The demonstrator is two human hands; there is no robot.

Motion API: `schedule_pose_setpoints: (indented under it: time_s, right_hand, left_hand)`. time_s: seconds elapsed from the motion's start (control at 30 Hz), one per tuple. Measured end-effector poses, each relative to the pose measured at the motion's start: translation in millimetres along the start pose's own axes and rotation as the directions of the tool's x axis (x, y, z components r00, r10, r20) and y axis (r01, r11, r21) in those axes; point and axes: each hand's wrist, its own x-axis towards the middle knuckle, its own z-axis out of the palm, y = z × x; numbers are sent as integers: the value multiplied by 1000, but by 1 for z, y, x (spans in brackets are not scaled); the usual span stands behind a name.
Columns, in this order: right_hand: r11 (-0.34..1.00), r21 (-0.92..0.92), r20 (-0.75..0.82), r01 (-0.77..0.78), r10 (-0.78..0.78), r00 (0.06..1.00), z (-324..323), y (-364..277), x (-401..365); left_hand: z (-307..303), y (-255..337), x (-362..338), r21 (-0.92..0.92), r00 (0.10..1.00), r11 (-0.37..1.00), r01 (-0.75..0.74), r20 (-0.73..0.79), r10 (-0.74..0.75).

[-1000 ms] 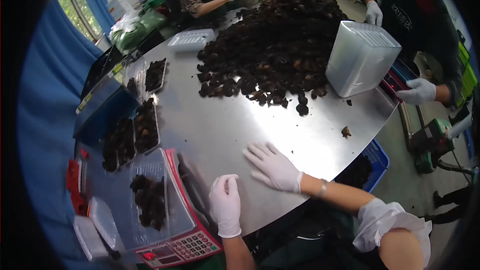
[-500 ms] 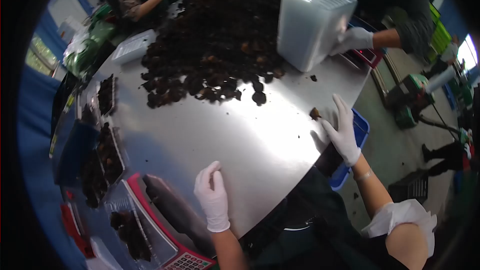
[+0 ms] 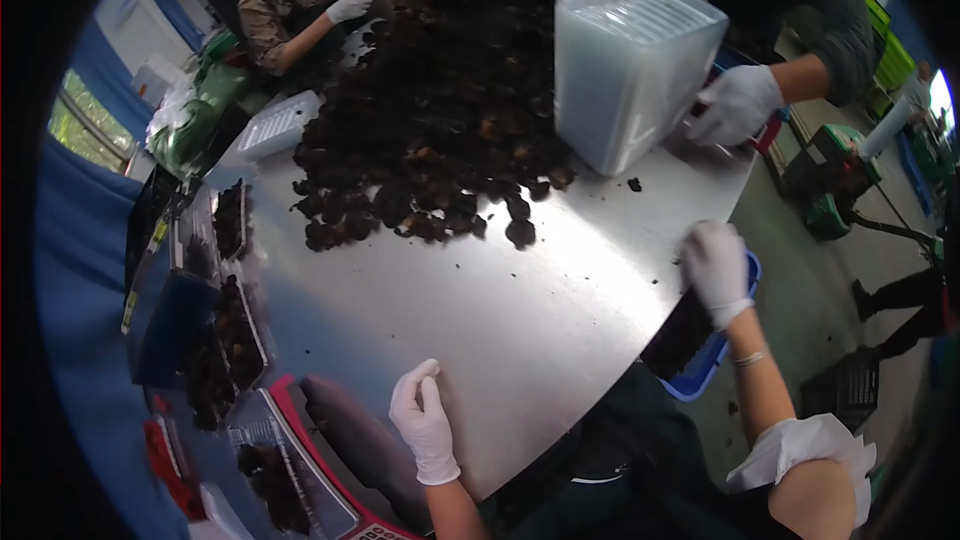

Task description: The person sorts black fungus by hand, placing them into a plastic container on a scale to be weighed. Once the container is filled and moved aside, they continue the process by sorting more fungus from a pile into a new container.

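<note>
"On the shiny steel surface [image 3: 470, 310], dark wrinkled pieces [image 3: 440, 110] lie heaped. Changed?"

"One stray's gone, probably lifted; my curled right hand [image 3: 717, 270] reaches the blue plastic tub [image 3: 698, 381]."

"Gripping?"

"Can't tell, nor whether my left hand's [image 3: 423, 422] fingertips meet."

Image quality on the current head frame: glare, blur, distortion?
Head view: strong fisheye curvature with black corners; white glare on the bare steel table beyond the white-gloved left hand; white-gloved right hand slightly soft; dark piled pieces underexposed, individual edges merging.
</note>
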Motion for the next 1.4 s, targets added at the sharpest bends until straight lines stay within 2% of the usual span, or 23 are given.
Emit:
schedule_pose_setpoints:
  time_s: [0.1, 0.17, 0.2, 0.23, 0.3, 0.33, 0.4, 0.47, 0.53, 0.57, 0.6, 0.7, 0.8, 0.9, 0.93, 1.0, 1.03, 1.07, 1.13, 1.2, 1.27, 1.33, 1.4]
  right_hand:
    - [998, -9, -113, -58, 56, 992, -28, 21, 31]
    - [938, 283, -170, 202, -158, 973, -37, -14, 52]
    - [857, 476, 11, 199, -232, 973, -38, -37, 61]
    - [815, 528, 101, 237, -338, 936, -35, -65, 71]
    - [783, 485, 110, 390, -496, 861, -9, -104, 102]
    - [695, 551, 52, 462, -581, 812, 10, -117, 128]
    - [673, 687, 50, 274, -420, 906, 54, -139, 173]
    - [823, 538, -41, 181, -189, 981, 95, -161, 214]
    - [972, 183, 130, 148, -173, 976, 104, -186, 229]
    - [971, 186, 216, 152, -191, 957, 104, -198, 229]
    - [970, 188, 300, 156, -208, 931, 99, -211, 226]
    - [851, 324, 304, 412, -506, 807, 95, -234, 184]
    - [697, 592, 336, 403, -669, 663, 60, -239, 134]
    - [455, 796, 111, 400, -758, 642, 55, -223, 119]
    - [496, 805, 136, 326, -690, 711, 52, -217, 122]
    - [737, 342, -36, 583, -609, 792, 68, -199, 118]
    - [700, 278, -29, 658, -679, 734, 72, -197, 107]
    - [698, 531, 290, 481, -683, 670, 72, -192, 96]
    - [652, 580, 152, 489, -677, 720, 54, -196, 48]
    - [567, 596, 190, 569, -788, 586, 29, -192, 22]
    - [513, 636, 184, 576, -826, 533, 18, -186, 0]
    - [518, 673, 145, 528, -792, 593, 9, -173, -2]
    - [577, 714, 63, 396, -616, 785, 12, -153, -4]
  left_hand:
    - [0, -6, 0, 29, 1000, 999, -20, -9, 20]
    - [1, -6, 1, 48, 999, 998, -41, -1, 41]
    - [2, -4, 2, 52, 1000, 998, -28, -1, 28]
    - [2, -2, 2, 56, 1000, 998, -12, -6, 12]
    - [1, -1, 1, 54, 1000, 999, -3, -7, 3]
    - [0, -1, 1, 48, 1000, 999, -5, 3, 5]
    - [1, 1, 1, 90, 999, 996, -26, -33, 29]
    - [3, 4, 0, 127, 996, 991, -44, -66, 53]
    - [3, 7, 1, 186, 991, 975, -125, -26, 132]
    - [1, 7, 1, 172, 998, 984, -56, -9, 59]
    - [-1, 4, 1, 173, 998, 983, -55, -11, 58]
    - [0, 1, 3, 154, 996, 984, -85, -27, 90]
    - [-1, 5, 2, 109, 1000, 994, 1, -31, 3]
    - [-2, 5, 1, 102, 999, 995, 0, -37, 3]
    - [-2, 9, 1, 108, 999, 994, 3, -51, 3]
    - [-1, 12, 0, 112, 997, 994, 8, -77, 1]
    - [0, 11, 0, 98, 997, 995, 5, -83, 3]
    - [0, 9, 1, 84, 996, 996, -2, -90, 9]
    - [-1, 7, 1, 73, 996, 997, -4, -89, 11]
    - [-1, 6, 0, 60, 996, 998, 0, -85, 5]
    - [-1, 6, 1, 67, 997, 997, -23, -70, 28]
    - [-1, 4, 1, 73, 997, 997, -27, -68, 32]
    - [-1, 4, 0, 76, 998, 997, -27, -61, 32]
